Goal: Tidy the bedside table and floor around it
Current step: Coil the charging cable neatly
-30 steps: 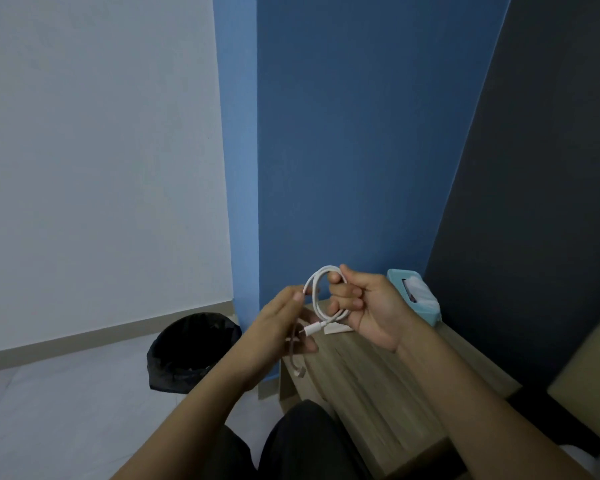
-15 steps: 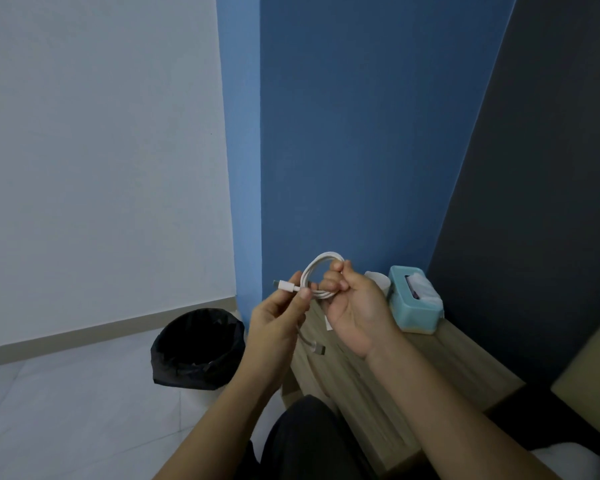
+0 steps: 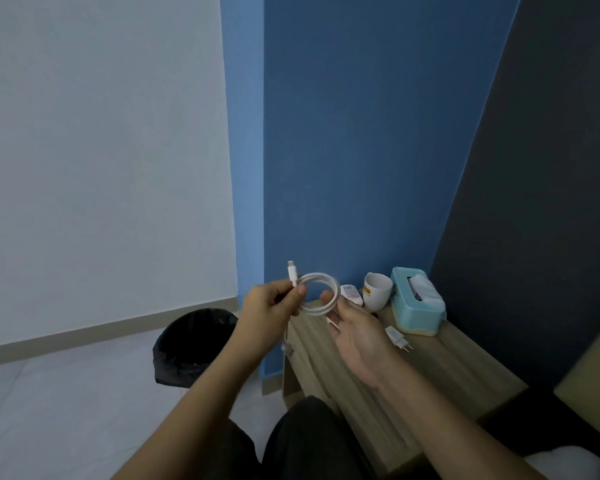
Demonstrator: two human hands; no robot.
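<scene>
The left hand (image 3: 267,311) pinches a coiled white cable (image 3: 317,294) near its plug, which sticks upward, while the right hand (image 3: 355,329) lies open, palm up, its fingertips (image 3: 326,296) touching the coil's far side. Both hover above the near-left edge of the wooden bedside table (image 3: 440,368), where a white charger (image 3: 397,337), a mug (image 3: 377,291) and a teal tissue box (image 3: 417,301) sit. A black bin (image 3: 194,344) stands on the floor left of the table.

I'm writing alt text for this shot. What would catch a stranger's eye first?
The coiled white cable, held up mid-frame: the left hand pinches it near one plug, while the right hand is open against the loop. Behind them, on the wooden bedside table, stand a white mug and a teal tissue box. A black bin sits on the floor, left.
</scene>
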